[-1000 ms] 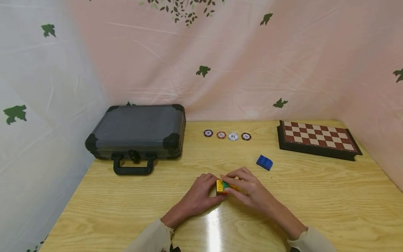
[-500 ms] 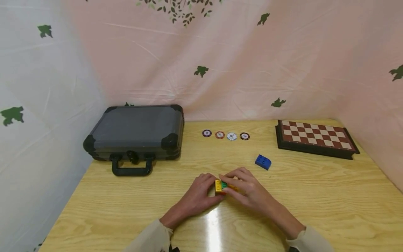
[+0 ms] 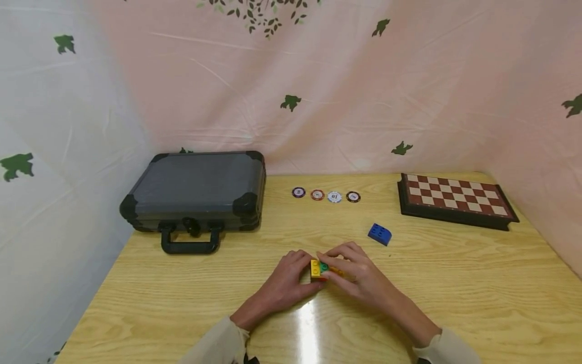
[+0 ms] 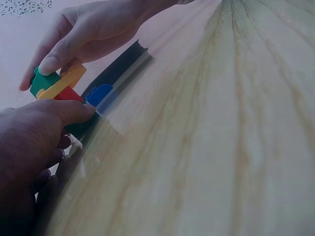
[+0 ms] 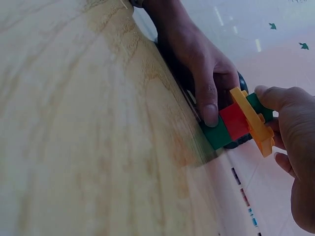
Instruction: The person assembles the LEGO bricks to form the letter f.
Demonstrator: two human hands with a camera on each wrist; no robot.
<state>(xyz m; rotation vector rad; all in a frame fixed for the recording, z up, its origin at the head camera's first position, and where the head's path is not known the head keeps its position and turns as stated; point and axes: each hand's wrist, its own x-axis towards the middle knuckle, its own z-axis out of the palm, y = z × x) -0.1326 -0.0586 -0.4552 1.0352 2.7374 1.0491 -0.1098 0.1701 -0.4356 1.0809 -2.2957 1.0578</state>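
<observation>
Below frame centre, green block (image 3: pixel 324 266) pinched by fingers of right hand (image 3: pixel 366 275) atop left-right yellow plate (image 3: pixel 315 269); green base (image 5: pixel 218 137) gripped by left hand (image 3: pixel 284 284).

Dressed in beige

A beige left sleeve (image 3: pixel 218 344) is worn, creased at its edge. Well right of the left sleeve, a matching right sleeve (image 3: pixel 447 349) is seen. Beyond the left sleeve, the left hand (image 3: pixel 288 280) is left bare, as is the right hand (image 3: pixel 361 273). Beside the left sleeve, a black piece (image 3: pixel 252 360) is partly shown.

Wood-grain table (image 3: pixel 477 283); pink, apparently fabric backdrop (image 3: pixel 218 116)
</observation>
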